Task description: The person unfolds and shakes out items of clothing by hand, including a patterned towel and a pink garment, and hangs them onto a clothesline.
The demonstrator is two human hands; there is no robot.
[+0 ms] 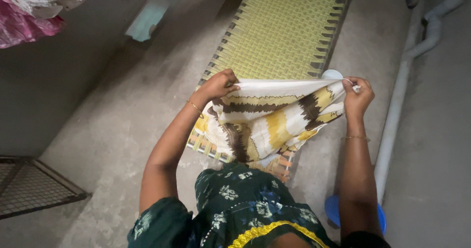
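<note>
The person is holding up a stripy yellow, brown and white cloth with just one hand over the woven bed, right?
Not quite. Both hands hold it: the left hand pinches one top corner of the cloth and the right hand pinches the other. The head view shows it stretched between them over the woven bed. The colours are as you said.

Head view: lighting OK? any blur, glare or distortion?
Head view: dim, flat light, no glare; the cloth and both hands, left hand and right hand, are fairly sharp; the pipe bows near the edge, suggesting wide-angle distortion.
</note>
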